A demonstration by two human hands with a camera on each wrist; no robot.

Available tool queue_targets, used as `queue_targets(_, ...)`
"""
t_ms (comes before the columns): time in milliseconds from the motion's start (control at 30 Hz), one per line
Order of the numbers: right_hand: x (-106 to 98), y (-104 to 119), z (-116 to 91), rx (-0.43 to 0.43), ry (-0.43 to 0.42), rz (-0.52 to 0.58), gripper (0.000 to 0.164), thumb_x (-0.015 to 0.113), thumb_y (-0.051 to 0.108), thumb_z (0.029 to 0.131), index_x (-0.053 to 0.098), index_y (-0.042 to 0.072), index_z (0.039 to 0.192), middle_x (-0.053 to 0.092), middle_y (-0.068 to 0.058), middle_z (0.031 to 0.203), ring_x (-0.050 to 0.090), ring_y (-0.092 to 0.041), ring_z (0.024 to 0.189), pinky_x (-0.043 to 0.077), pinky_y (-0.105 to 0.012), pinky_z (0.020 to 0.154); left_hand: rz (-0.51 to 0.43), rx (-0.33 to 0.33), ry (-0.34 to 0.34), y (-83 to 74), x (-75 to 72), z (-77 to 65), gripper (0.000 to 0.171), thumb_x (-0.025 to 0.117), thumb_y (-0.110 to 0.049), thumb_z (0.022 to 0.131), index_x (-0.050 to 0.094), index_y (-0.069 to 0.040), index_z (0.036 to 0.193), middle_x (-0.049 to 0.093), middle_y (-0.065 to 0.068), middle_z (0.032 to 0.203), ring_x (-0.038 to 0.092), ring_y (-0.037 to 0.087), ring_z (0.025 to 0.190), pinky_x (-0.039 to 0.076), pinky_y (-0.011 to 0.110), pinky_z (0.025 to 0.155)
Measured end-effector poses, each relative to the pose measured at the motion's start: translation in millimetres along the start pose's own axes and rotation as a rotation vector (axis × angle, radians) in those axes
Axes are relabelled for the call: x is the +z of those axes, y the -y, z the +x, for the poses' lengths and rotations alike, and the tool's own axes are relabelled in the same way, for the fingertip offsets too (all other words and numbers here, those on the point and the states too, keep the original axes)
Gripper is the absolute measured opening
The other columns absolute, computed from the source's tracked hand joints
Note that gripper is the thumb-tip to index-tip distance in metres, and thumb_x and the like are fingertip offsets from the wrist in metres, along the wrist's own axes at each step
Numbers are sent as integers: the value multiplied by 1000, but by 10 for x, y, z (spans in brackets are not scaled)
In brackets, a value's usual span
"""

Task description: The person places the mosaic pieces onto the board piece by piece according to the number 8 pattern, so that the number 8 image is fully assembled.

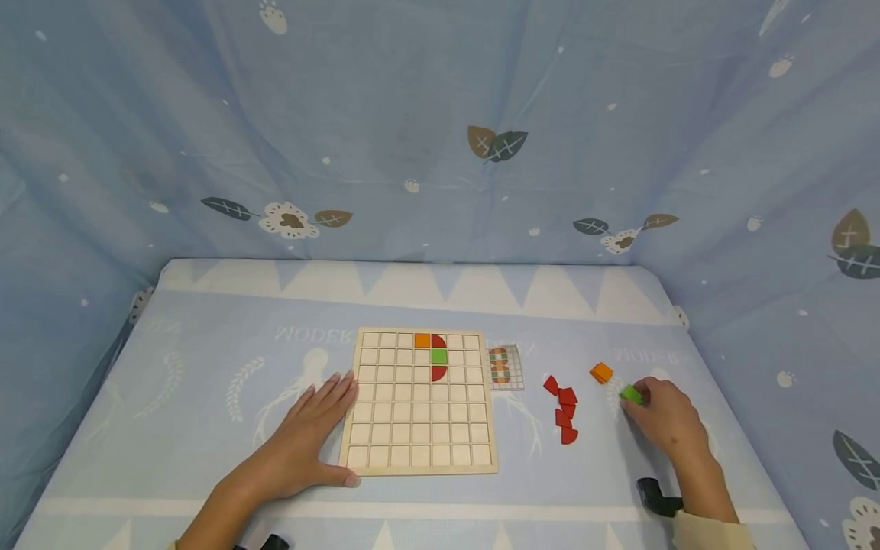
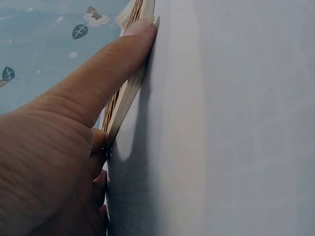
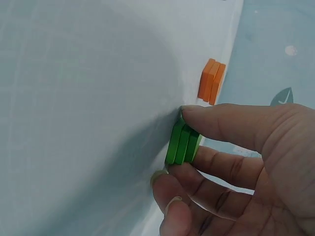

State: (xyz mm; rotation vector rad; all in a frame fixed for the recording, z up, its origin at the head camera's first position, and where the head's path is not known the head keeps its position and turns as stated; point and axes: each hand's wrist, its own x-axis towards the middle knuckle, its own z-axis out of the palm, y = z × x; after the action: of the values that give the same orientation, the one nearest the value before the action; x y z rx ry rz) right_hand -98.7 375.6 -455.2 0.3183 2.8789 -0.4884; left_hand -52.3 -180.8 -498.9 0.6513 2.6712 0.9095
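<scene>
A wooden grid board (image 1: 411,435) lies on the table, with an orange square tile (image 1: 422,341), two red quarter-round tiles and a green square tile (image 1: 439,357) in its upper cells. My left hand (image 1: 302,443) rests at the board's left edge, fingers straight, thumb along the near corner; the left wrist view shows the thumb (image 2: 113,61) lying against the board's side. Over on the right, my right hand (image 1: 667,416) pinches a small stack of green square tiles (image 3: 183,143) between thumb and fingers. Orange tiles (image 3: 211,81) lie stacked just beyond it.
Several red tiles (image 1: 567,396) are scattered between the board and my right hand. A small pattern card (image 1: 514,380) lies against the board's right side. Black wrist straps (image 1: 656,498) show by my wrists. Blue patterned cloth (image 1: 412,114) walls the table's back and sides.
</scene>
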Motion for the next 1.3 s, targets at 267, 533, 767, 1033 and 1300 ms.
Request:
queue_targets(267, 89, 159, 89, -51, -25, 7, 43, 74, 12, 93, 60, -17, 121, 64, -30, 104, 61, -41, 93, 54, -60, 82, -1, -1, -3, 21, 8, -14, 130, 88, -63, 70, 22, -9, 168, 11, 3, 175, 5, 29, 161, -5, 44, 128)
queue_targets(533, 91, 337, 116, -42, -24, -49, 54, 75, 21, 92, 58, -13, 129, 57, -36, 120, 58, -45, 97, 57, -60, 83, -3, 12, -14, 23, 28, -19, 130, 87, -65, 70, 22, -10, 168, 11, 4, 175, 6, 30, 161, -6, 40, 128)
queue_targets(767, 106, 432, 168, -126, -123, -70, 44, 79, 18, 90, 65, -13, 119, 62, -33, 109, 60, -46, 94, 57, -58, 80, -1, 16, -16, 17, 34, -14, 130, 86, -66, 70, 22, -10, 167, 11, 4, 175, 6, 30, 161, -7, 38, 127)
queue_targets(1033, 61, 626, 130, -208, -200, 17, 37, 79, 16, 92, 69, -8, 119, 67, -25, 110, 64, -40, 94, 58, -56, 82, -3, 5, -9, -1, 16, -5, 130, 89, -62, 69, 22, -10, 167, 11, 3, 175, 5, 30, 161, -4, 44, 128)
queue_targets(1300, 126, 1270, -29, -468, -184, 54, 35, 85, 16, 89, 72, 2, 118, 71, -11, 107, 66, -30, 96, 60, -46, 79, 0, 0, -5, -24, -15, -1, 130, 91, -58, 69, 23, -8, 167, 12, 4, 175, 6, 32, 161, -3, 47, 128)
